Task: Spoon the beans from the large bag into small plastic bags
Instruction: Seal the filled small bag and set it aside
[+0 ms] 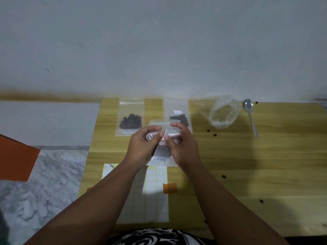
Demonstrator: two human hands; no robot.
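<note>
Where the hands meet: centre of the frame, above the wooden table (pixel 265 156), both on one small plastic bag (pixel 159 161).
Left hand (pixel 141 144): fingers curled, thumb and forefinger pinching the bag's top edge.
Right hand (pixel 182 147): fingers arched, thumb pinching the same edge just beside the left thumb.
Beans (pixel 162 151): dark, low in the held bag, between the palms.
Filled bags (pixel 130 117): two lie flat just above the hands.
Large bag (pixel 221 112): upper right, clear and crumpled.
Spoon (pixel 250 115): lying on the table right of it.

- Bare wood spans the worktop (pixel 265 156) toward its right edge, dotted only by stray beans (pixel 224 176).
- The large bag (pixel 222 113) and spoon (pixel 251 117) crowd the far edge.
</note>
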